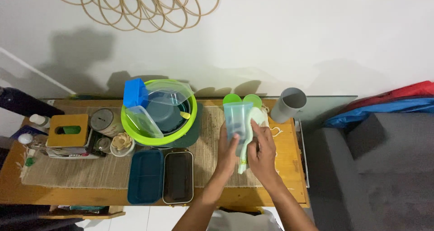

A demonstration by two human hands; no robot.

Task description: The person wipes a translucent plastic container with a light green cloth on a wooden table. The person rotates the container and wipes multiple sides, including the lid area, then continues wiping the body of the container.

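Note:
My left hand (227, 152) grips a translucent pale-blue plastic cup (237, 118) from its left side and holds it upright above the table. My right hand (262, 150) presses a pale green cloth (253, 131) against the cup's right side, with the cloth hanging down between both hands. Two round green lids (242, 98) lie just behind the cup.
A lime-green bowl (135, 134) stacked with containers and a blue box (135, 93) stands at left centre. Two rectangular trays, one teal (145, 176) and one dark (178, 176), lie near the front edge. A grey cup (289, 104) stands at right. A tissue box (68, 129) and jars crowd the left end.

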